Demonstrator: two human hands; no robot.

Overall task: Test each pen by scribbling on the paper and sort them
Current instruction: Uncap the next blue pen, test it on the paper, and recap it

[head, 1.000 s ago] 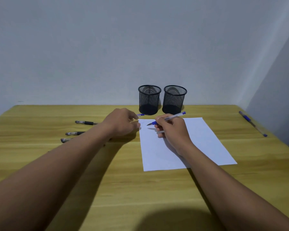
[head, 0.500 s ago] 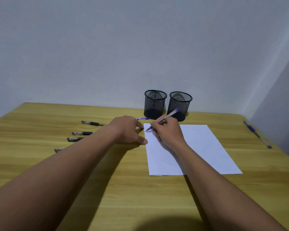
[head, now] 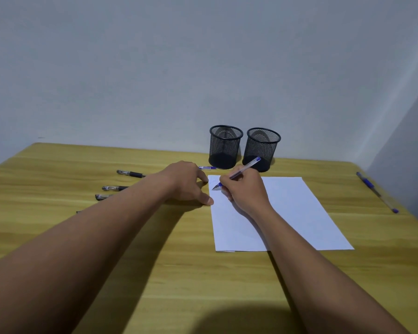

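The right hand (head: 245, 189) pinched a blue pen (head: 237, 173) in a writing grip, its tip set down on the sheet of paper (head: 295, 213) at the paper's far left corner, where a faint scribble seemed to show, though it was too pale to be sure it was ink. The pen's long axis ran on a diagonal: the nib pointed down and toward the paper's left edge, while the blue tail end rose up and back toward the right mesh cup (head: 261, 148). The left hand (head: 188, 183) lay flat just beside the paper's left edge, fingers loosely together and the thumb tip touching the margin, pinning the sheet and gripping nothing. The likeliest trouble, as a judgement, was the paper sliding or creasing under the strokes, since only a thumb held it and the writing sat right at the corner; a stroke could also run off the edge onto the wooden tabletop (head: 179, 273). A weak mark might be misread and send the pen to the wrong cup, the left mesh cup (head: 225, 147) standing just beside the other beyond the paper's far edge. Several black pens (head: 130, 174) waited left of the paper, another blue pen (head: 377, 191) well to its right
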